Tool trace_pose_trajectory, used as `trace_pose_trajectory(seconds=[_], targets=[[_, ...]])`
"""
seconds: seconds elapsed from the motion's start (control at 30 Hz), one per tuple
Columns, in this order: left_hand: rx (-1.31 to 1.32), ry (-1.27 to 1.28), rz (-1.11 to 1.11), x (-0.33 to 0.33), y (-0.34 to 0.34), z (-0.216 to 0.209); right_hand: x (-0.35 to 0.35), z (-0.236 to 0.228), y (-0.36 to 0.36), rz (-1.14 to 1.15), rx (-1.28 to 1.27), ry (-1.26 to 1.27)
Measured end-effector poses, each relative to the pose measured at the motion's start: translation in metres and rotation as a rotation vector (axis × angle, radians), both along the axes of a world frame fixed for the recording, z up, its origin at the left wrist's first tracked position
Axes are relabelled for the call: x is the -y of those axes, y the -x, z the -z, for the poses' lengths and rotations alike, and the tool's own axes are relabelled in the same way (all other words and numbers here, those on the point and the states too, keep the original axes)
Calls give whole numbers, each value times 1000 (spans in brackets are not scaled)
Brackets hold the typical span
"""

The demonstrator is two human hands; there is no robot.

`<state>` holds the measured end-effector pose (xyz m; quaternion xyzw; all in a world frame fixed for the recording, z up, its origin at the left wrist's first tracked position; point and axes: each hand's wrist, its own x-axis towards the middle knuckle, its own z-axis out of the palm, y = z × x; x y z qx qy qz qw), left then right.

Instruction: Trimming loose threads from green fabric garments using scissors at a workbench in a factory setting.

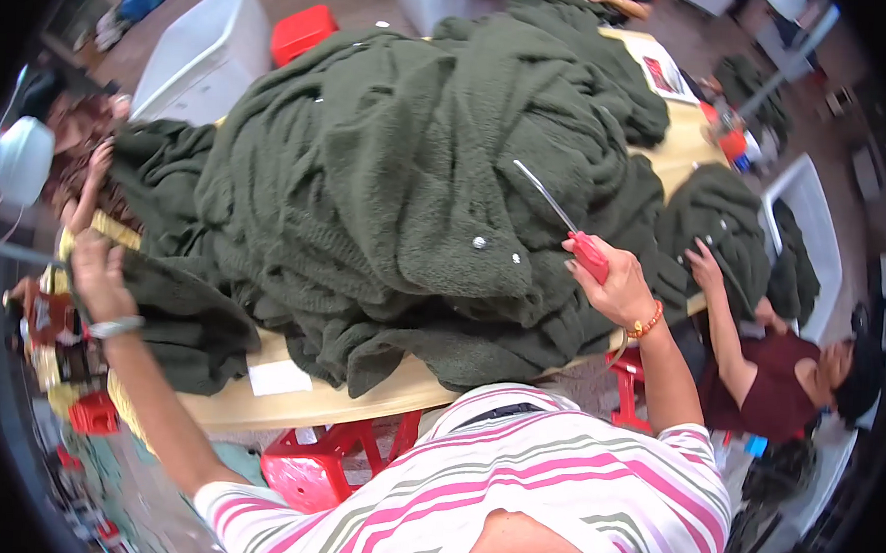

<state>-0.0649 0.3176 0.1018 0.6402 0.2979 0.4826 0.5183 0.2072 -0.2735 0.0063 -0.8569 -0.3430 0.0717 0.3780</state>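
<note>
A large heap of dark green fleece fabric [369, 162] covers most of the table in front of me. My right hand [618, 286] is closed around a red-handled tool [590, 256] at the heap's right side. Its slim metal shaft points up and left above the fabric; I cannot make out the exact kind of tool. Far to the left, my left hand [99, 274] is slightly blurred, its fingers seemingly stretched out, next to a flap of the green fabric [176, 313]. Small white bits [480, 243] dot the heap's near fold.
The pale wooden table [326, 407] has a white paper [279, 378] at its near edge. A red stool [313, 470] stands below. A co-worker [768, 379] handles green fabric at right, beside a white bin [816, 226]. Another person [83, 168] is at left. A white tub [204, 49] stands behind.
</note>
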Motion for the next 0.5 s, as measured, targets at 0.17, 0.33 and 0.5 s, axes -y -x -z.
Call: trace_pose_trajectory(seconds=[0.17,0.33,0.5], targets=[[-301,-323,665,286,-135,87,24,2,16,120,-26,91],[-404,-683,533,369,-181,160,43,8,32,19,-32,144],[-344,-504,552,368,-197,188,57,20,43,-73,-59,302]])
